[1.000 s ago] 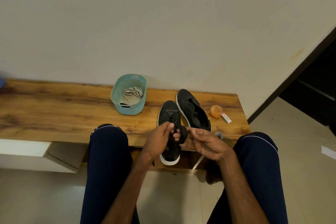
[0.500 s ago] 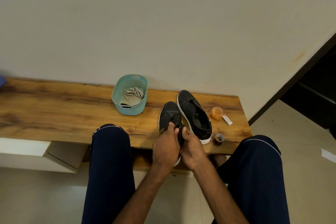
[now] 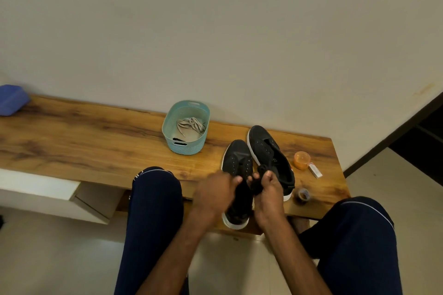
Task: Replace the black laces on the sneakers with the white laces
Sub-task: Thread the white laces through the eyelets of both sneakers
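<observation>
**Soft laces, stiff shoes: where to take hold**

At the far left of the long wooden counter (image 3: 96, 136) lies one blue soft-looking pad (image 3: 13, 100). Further along stands one teal plastic basket (image 3: 187, 148). It holds a loose tangle of flat white laces (image 3: 191, 124); how many strands are in it cannot be counted. There is also one short dark scrap (image 3: 177, 139) in the basket, possibly a black lace.

The white laces should be light, limp and prone to snagging. They are best lifted by a stiffened tip and drawn out, not scooped up as a heap.

Next comes the left hand (image 3: 215, 193), blurred, with its fingers curled near the bundle. Whether it pinches anything cannot be told. It hovers over the left sneaker (image 3: 236, 158), one of two black fabric sneakers with white soles. The heel of this sneaker overhangs the counter's front edge.

The right hand (image 3: 269, 190) clasps one bunched black lace (image 3: 256, 187), which looks soft and easily crushed. The right sneaker (image 3: 266, 148) lies just beside the left one.

The eyelets of both sneakers look bare. The soles should be firm and the uppers pliable, so each sneaker is best steadied by its sole or heel while it is threaded.

Toward the right end sit three small things:
- one small orange translucent tub (image 3: 302, 159)
- one small white box (image 3: 315, 171)
- one dark little ring-shaped roll (image 3: 304, 195)
</observation>
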Available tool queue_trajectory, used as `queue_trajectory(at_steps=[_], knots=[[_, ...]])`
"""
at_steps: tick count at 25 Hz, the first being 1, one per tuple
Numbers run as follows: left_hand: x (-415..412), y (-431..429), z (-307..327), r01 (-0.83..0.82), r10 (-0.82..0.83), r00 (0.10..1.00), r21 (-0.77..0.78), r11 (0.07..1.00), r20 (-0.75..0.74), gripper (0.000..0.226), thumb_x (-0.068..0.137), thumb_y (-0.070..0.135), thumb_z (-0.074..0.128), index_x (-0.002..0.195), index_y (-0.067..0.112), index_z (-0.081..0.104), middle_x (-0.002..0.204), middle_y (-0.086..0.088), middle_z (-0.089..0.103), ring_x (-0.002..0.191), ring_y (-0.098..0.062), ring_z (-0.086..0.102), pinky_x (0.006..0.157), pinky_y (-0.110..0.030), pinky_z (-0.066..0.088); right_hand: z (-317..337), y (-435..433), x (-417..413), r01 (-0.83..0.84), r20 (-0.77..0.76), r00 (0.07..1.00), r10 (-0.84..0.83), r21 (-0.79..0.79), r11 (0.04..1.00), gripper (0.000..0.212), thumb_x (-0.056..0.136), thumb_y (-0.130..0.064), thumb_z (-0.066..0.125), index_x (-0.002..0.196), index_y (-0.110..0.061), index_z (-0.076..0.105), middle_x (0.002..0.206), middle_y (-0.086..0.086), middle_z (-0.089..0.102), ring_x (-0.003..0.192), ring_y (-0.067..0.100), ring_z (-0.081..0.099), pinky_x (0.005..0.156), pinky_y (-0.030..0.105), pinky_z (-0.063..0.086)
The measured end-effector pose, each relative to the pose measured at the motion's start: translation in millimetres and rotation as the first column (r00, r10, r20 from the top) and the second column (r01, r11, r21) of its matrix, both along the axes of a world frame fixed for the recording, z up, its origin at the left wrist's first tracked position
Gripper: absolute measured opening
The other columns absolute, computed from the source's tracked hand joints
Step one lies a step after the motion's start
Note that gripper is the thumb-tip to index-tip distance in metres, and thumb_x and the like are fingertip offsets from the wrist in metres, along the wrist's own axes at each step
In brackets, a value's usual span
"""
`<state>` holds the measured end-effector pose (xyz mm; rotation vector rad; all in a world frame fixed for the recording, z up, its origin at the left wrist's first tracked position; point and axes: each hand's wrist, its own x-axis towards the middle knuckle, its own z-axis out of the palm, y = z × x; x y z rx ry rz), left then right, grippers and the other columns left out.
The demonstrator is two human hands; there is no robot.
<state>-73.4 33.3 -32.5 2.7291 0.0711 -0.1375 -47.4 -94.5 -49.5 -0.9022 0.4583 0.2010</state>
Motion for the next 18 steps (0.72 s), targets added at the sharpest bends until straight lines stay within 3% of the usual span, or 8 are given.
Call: queue_trajectory(at_steps=[3,5,8,11,13,15,18], knots=[[34.8,70.0,8.1,-0.139,0.152,0.987,0.182,0.973,-0.057,0.037,0.104,0.034,0.041,0.134,0.014,0.048,0.132,-0.006,0.053,0.118,-0.023,0.052,0.092,-0.04,0.049,11.7,9.3,12.8,-0.167,0.109,0.972,0.21,-0.311,0.936,0.023,0.108,-0.024,0.034,0.101,-0.013,0.053,0.076,0.0,0.055,0.069,0.012,0.051,0.068,0.029,0.046],[54.6,106.7,6.4,-0.183,0.222,0.968,0.279,0.943,-0.117,0.051,0.102,0.025,0.045,0.148,0.01,0.03,0.149,-0.008,0.039,0.132,-0.026,0.042,0.096,-0.044,0.047,19.2,32.4,33.1,-0.321,0.1,0.905,0.413,-0.474,0.82,0.022,0.108,-0.022,0.034,0.108,-0.012,0.053,0.081,0.001,0.057,0.073,0.014,0.052,0.068,0.028,0.047],[68.2,122.9,-4.5,-0.176,0.259,0.921,0.282,0.943,-0.292,0.072,0.101,0.021,0.043,0.156,0.005,-0.001,0.165,-0.01,0.001,0.15,-0.028,0.013,0.112,-0.05,0.034,26.9,80.8,79.7,-0.455,0.092,0.734,0.672,-0.668,0.589,0.016,0.108,-0.017,0.038,0.116,-0.012,0.05,0.089,0.003,0.062,0.076,0.013,0.055,0.069,0.026,0.048],[69.8,110.7,-24.6,-0.089,0.196,0.831,0.223,0.971,-0.521,0.086,0.101,0.025,0.047,0.153,0.004,-0.018,0.161,-0.011,-0.026,0.152,-0.03,-0.01,0.119,-0.055,0.016,25.0,135.2,137.3,-0.399,0.046,0.588,0.808,-0.852,0.339,0.012,0.106,-0.013,0.042,0.116,-0.012,0.049,0.099,0.007,0.067,0.08,0.015,0.061,0.071,0.027,0.05],[72.1,106.6,-30.7,-0.063,0.166,0.786,0.19,0.98,-0.595,0.091,0.102,0.031,0.049,0.151,0.002,-0.022,0.157,-0.012,-0.034,0.15,-0.031,-0.018,0.119,-0.058,0.011,13.2,167.0,172.8,-0.289,-0.083,0.492,0.867,-0.955,0.073,0.018,0.104,-0.013,0.045,0.12,-0.007,0.05,0.109,0.013,0.068,0.094,0.025,0.063,0.082,0.038,0.052],[76.3,108.7,-33.0,-0.072,0.17,0.755,0.178,0.981,-0.633,0.095,0.101,0.039,0.049,0.15,0.0,-0.024,0.156,-0.014,-0.036,0.149,-0.031,-0.02,0.118,-0.06,0.009,-7.9,192.4,199.6,-0.205,-0.256,0.425,0.868,-0.961,-0.184,0.024,0.101,-0.013,0.049,0.123,-0.003,0.052,0.118,0.018,0.065,0.107,0.032,0.06,0.088,0.041,0.049],[82.5,112.6,-33.3,-0.091,0.17,0.728,0.151,0.984,-0.664,0.098,0.1,0.043,0.049,0.149,0.0,-0.025,0.156,-0.013,-0.036,0.149,-0.031,-0.021,0.118,-0.062,0.009,-41.0,213.7,217.9,-0.172,-0.413,0.351,0.84,-0.91,-0.376,0.029,0.098,-0.012,0.055,0.126,-0.003,0.056,0.125,0.019,0.063,0.113,0.034,0.057,0.089,0.038,0.047]])
